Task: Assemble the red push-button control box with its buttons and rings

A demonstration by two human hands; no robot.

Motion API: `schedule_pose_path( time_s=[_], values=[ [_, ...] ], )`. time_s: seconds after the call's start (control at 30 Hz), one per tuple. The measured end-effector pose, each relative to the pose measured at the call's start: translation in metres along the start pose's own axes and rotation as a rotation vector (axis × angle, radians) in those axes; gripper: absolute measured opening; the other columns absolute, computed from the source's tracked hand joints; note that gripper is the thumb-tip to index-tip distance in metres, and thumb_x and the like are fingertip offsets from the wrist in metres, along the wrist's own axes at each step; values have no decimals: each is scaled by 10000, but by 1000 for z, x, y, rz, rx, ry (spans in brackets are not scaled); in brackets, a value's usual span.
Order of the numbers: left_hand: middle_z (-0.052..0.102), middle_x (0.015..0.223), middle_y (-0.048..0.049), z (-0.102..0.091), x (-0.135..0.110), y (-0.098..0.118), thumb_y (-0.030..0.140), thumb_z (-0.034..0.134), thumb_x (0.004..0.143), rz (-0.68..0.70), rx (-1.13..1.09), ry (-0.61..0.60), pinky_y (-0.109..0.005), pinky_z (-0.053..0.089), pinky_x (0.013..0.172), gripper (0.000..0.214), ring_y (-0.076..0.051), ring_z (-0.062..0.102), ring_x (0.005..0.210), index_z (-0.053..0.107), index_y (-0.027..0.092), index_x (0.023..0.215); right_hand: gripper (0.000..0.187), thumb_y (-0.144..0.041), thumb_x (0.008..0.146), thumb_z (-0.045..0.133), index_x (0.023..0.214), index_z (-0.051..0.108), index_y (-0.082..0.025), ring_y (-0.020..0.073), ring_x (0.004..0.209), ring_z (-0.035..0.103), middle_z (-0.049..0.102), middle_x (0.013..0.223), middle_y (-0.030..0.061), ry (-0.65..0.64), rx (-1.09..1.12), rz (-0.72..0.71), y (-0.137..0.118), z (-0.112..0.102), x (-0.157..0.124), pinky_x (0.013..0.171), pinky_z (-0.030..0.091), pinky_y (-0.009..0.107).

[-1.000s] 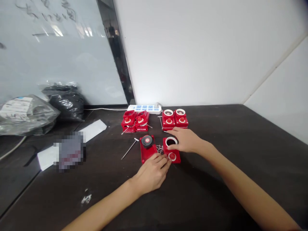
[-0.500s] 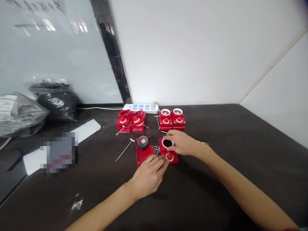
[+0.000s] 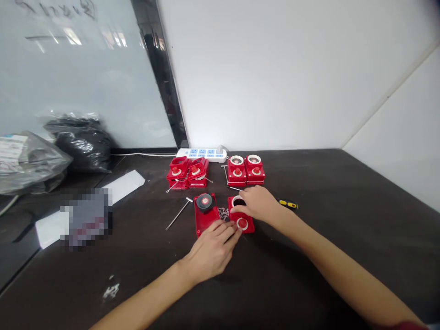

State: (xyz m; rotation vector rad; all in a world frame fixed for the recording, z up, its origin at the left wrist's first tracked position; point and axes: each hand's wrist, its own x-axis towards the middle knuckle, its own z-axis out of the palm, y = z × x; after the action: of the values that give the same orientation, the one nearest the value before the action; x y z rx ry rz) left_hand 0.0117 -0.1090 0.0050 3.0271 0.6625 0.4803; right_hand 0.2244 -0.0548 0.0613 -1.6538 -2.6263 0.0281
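- Screwdriver (image 3: 288,204) with a yellow and black handle lies on the dark table (image 3: 319,270), just right of the right hand (image 3: 258,205); half a second earlier, only a bit of it showed past that hand.
- Right hand has drawn back a little and now sits lower on the right red box (image 3: 249,228). Its fingers (image 3: 237,210) are bent over the box's upper half, and more of the round black hole (image 3: 238,202) shows. Whether they grip or only press, I cannot tell.
- Left hand (image 3: 213,250) looks unchanged, its fingers (image 3: 223,230) lying across the lower edge of the left red box (image 3: 201,220), with the fingertips reaching the right box. No clear grip shows.
- Both boxes lie flat and side by side in front of the person, apart, with a small metal chain (image 3: 223,213) between them.
- Black round button (image 3: 205,200) sits on the left box, and a red button (image 3: 242,223) on the right one.
- T-handle hex key (image 3: 178,213) lies left of the left box.
- Stacked red boxes (image 3: 245,170) stand behind, below a power strip (image 3: 202,154).
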Motion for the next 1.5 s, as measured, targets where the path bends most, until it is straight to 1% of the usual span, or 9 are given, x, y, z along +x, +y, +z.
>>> schedule_pose_path(
  time_s=[0.17,0.4,0.6,0.7,0.93,1.23,1.3,1.4,1.5],
  values=[
    [635,1241,-141,0,0,0,174,456,936,2,15,-3,-428,404,1051,449,-264,550,1237,470,105,1380,462,-394,861,689,1256,632,-162,245,1073,599,652,1158,138,51,149,-268,8,7,-2,936,444,366],
    [629,1251,-140,1,0,-2,176,445,939,11,17,-9,-427,398,1057,447,-266,541,1248,469,106,1380,586,-594,902,530,992,713,-45,319,933,625,679,940,196,89,-24,18,-2,6,-2,863,450,443],
    [636,1224,-137,1,0,-1,182,463,935,11,24,-4,-423,412,1036,446,-265,548,1233,473,103,1374,405,-238,839,704,1230,637,-159,256,1068,593,634,1177,146,3,167,-246,11,-2,-7,927,443,379],
    [639,1211,-138,0,2,0,177,468,927,3,21,-9,-422,418,1027,449,-265,552,1223,477,102,1370,309,-314,873,674,1095,679,-99,271,995,611,663,1047,161,4,101,-174,10,0,-4,889,459,380],
    [638,1214,-146,-1,0,-1,170,458,925,22,16,-15,-426,415,1032,453,-265,550,1229,477,101,1372,510,-507,939,514,1013,690,-34,310,898,664,702,938,199,-13,-148,-7,-13,2,-2,791,464,384],
    [637,1226,-137,-2,0,0,178,469,922,13,21,-19,-421,401,1047,445,-264,545,1231,493,107,1360,616,-580,961,357,848,739,-111,279,770,693,712,797,183,26,-108,313,-20,10,3,680,472,352],
    [636,1233,-136,-2,0,-1,179,470,925,9,15,-18,-423,401,1050,447,-259,543,1237,489,119,1367,641,-617,949,365,904,739,-98,288,815,687,709,859,190,39,-70,257,-10,8,-1,720,482,365],
    [635,1239,-137,-2,0,-2,181,464,933,15,6,-18,-423,397,1061,449,-258,530,1255,482,128,1378,567,-530,867,616,1264,614,-124,263,991,640,651,1139,163,24,103,-99,7,3,-8,860,479,354],
    [636,1236,-134,-1,0,-3,178,465,931,18,6,-20,-421,397,1059,459,-259,533,1253,472,125,1388,500,-372,832,716,1269,605,-157,246,1004,612,627,1136,137,-28,190,-240,18,0,-8,898,461,364]
  ],
)
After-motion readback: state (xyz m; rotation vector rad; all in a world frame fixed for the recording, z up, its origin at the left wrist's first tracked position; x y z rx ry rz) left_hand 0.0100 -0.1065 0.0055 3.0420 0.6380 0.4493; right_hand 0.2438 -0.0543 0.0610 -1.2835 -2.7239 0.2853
